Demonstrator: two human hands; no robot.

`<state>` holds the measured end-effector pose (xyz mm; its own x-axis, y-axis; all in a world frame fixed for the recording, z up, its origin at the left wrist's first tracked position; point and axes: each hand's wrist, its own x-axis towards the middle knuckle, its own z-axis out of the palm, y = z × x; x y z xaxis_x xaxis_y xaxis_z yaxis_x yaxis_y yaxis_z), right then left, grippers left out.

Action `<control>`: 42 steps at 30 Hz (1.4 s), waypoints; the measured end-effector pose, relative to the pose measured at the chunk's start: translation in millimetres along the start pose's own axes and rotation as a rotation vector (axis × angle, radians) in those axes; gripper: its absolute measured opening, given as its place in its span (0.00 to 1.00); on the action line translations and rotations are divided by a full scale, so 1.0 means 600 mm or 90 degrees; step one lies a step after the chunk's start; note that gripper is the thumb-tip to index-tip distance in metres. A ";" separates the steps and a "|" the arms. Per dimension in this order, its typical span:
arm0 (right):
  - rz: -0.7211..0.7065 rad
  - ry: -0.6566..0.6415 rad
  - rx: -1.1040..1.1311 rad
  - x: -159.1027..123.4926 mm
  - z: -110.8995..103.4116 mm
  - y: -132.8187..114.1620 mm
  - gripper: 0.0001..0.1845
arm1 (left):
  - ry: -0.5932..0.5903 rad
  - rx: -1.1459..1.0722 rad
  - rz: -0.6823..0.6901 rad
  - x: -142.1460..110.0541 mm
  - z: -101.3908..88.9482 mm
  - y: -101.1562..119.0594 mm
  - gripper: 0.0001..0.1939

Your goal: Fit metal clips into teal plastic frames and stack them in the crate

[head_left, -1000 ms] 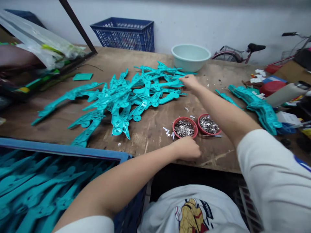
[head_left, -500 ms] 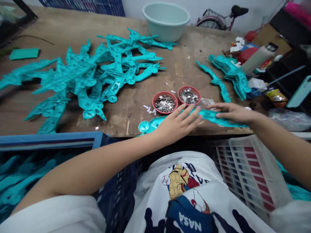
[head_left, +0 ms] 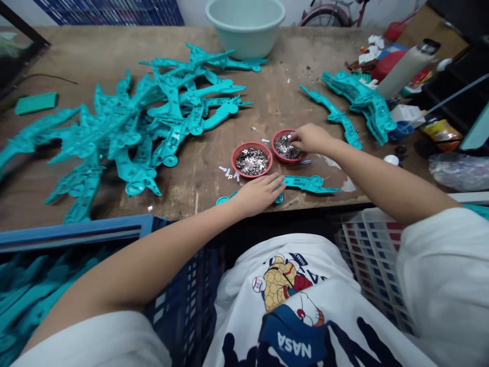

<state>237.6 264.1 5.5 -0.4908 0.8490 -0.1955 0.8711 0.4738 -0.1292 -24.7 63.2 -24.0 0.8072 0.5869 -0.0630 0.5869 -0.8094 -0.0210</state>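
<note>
My left hand (head_left: 262, 193) lies palm down, fingers stretched out, over a long teal plastic part (head_left: 307, 184) at the table's front edge. That part's middle is hidden under the hand; its ends stick out on either side. My right hand (head_left: 311, 138) reaches into the right-hand red basket (head_left: 273, 148), fingertips pinched together among small shiny metal pieces (head_left: 283, 147). Whatever sits between those fingertips is too small to make out. Beside it, just beyond my left hand, stands another red basket (head_left: 234, 162) of small metal pieces.
A large heap of teal parts (head_left: 130, 117) covers the left of the table. More teal parts (head_left: 361, 102) lie at the right, near a bottle (head_left: 407, 71) and clutter. A pale basin (head_left: 246, 30) stands behind. Below the edge are a blue crate (head_left: 147, 224) and a white crate (head_left: 367, 244).
My right hand has left the teal part and moved up and left into the right-hand basket. My left hand stays on the part, shifted slightly left in view.
</note>
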 end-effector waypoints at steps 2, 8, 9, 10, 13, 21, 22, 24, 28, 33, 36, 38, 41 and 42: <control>0.011 -0.035 -0.001 0.028 0.012 -0.012 0.20 | 0.057 -0.007 -0.009 0.001 -0.009 -0.021 0.26; 0.003 -0.033 0.010 0.032 0.041 -0.015 0.17 | 0.050 -0.058 -0.216 -0.007 0.010 -0.108 0.24; 0.000 -0.029 0.009 0.029 0.042 -0.015 0.18 | 0.020 -0.073 -0.236 -0.009 0.016 -0.118 0.24; -0.005 -0.026 0.011 0.026 0.044 -0.014 0.20 | -0.011 -0.087 -0.246 -0.010 0.020 -0.126 0.25; -0.014 -0.013 0.010 0.021 0.048 -0.016 0.22 | -0.055 -0.126 -0.254 -0.009 0.020 -0.136 0.27; 0.018 0.109 0.078 0.014 0.032 0.013 0.19 | -0.099 -0.134 -0.292 0.002 -0.009 -0.133 0.29; 0.024 0.131 0.102 0.008 0.027 0.020 0.18 | -0.106 -0.123 -0.292 0.004 -0.011 -0.133 0.30; 0.031 0.160 0.149 -0.009 0.019 0.031 0.16 | -0.121 -0.100 -0.283 0.007 -0.014 -0.133 0.30; 0.027 0.108 0.327 -0.074 0.024 0.038 0.07 | -0.146 -0.092 -0.292 0.014 -0.016 -0.139 0.28; 0.065 -0.016 0.561 -0.150 0.063 0.026 0.13 | -0.123 -0.159 -0.319 0.015 -0.008 -0.154 0.25; 0.125 0.012 0.616 -0.156 0.083 0.026 0.17 | -0.096 -0.197 -0.328 0.012 -0.007 -0.158 0.23; 0.138 0.044 0.613 -0.152 0.089 0.032 0.17 | -0.074 -0.205 -0.333 0.010 -0.006 -0.157 0.23; 0.101 0.091 0.591 -0.146 0.088 0.042 0.17 | -0.046 -0.186 -0.352 0.005 -0.001 -0.157 0.24; 0.087 0.101 0.592 -0.145 0.086 0.044 0.17 | -0.043 -0.179 -0.356 0.003 0.001 -0.158 0.25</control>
<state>302.5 190.8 -31.0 -0.3186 0.9373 -0.1411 0.5248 0.0505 -0.8497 -79.0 141.1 -22.5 0.3734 0.9096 -0.1823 0.9205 -0.3391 0.1940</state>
